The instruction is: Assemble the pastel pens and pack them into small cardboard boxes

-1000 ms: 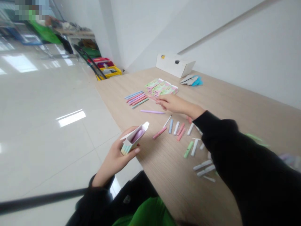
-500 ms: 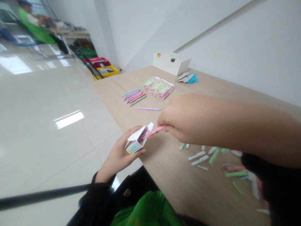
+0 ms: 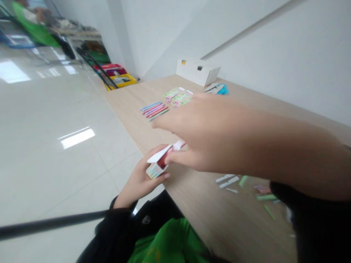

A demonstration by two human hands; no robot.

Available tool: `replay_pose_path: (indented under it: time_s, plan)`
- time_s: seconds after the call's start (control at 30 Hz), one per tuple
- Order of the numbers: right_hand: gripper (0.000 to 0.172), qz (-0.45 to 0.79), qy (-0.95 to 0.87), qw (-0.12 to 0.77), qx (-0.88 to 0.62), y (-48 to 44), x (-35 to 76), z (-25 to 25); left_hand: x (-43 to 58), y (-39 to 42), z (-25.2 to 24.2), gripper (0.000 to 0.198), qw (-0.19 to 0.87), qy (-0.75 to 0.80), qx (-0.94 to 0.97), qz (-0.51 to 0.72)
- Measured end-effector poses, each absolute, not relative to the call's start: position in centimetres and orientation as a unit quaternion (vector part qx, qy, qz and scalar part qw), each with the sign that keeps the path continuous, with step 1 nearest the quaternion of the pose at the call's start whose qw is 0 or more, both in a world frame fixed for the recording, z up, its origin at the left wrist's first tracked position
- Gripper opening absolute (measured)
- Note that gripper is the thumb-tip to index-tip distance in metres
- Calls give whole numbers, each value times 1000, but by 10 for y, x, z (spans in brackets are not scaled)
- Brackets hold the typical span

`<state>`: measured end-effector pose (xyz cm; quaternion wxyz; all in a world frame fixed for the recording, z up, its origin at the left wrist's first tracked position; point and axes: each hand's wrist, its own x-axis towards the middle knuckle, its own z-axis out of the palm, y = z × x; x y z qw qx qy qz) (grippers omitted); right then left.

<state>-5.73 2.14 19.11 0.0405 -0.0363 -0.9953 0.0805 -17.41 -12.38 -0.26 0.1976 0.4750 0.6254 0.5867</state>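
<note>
My left hand [image 3: 139, 179] is wrapped round a small printed carton [image 3: 155, 171] and tilts it, its flap end towards the right. Over the carton's mouth reaches my right hand [image 3: 186, 128], slightly blurred. Its thumb touches the opening while the other fingers stretch out above, apart from the thumb. A reddish-pink shape shows inside the mouth, mostly covered by the thumb. Just beyond the right hand's fingertips, several pastel pens [image 3: 155, 110] lie side by side on the table. Stacked printed cartons [image 3: 175, 95] stand behind, partly hidden by that hand.
A white box [image 3: 196, 71] stands at the table's back, beside a crumpled grey and blue piece [image 3: 218, 88]. Several white and green plastic parts [image 3: 230, 180] lie near my right forearm. Yellow and red crates [image 3: 120, 78] sit on the floor beyond. Another person [image 3: 35, 25] sits far left.
My right hand has moved left over the carton and its fingers have spread. The pink pen it held has slid into the carton. The lone purple pen is now hidden.
</note>
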Motion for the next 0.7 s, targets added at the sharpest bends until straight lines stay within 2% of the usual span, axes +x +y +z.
replay_pose_path:
  time_s: [0.1, 0.2, 0.37, 0.47, 0.53, 0.7]
  plan:
    - [22, 30, -999, 29, -14, 20, -63, 197, -174, -125, -4, 61, 218, 617, 430, 622]
    - [17, 122, -992, 11, -5, 26, -67, 189, -175, -128, -8, 62, 232, 611, 408, 638]
    - [23, 202, -972, 107, -54, 88, -101, 148, -189, -133, -27, 63, 266, 561, 347, 703]
    - [21, 152, -981, 53, -106, 141, -135, 104, -197, -136, -36, 57, 259, 542, 304, 739]
    - [29, 116, -986, 5, -124, 165, -156, 74, -201, -139, -37, 60, 250, 536, 303, 747]
    - [30, 80, -984, -26, -158, 174, -190, 16, -207, -142, -35, 64, 248, 597, 286, 708]
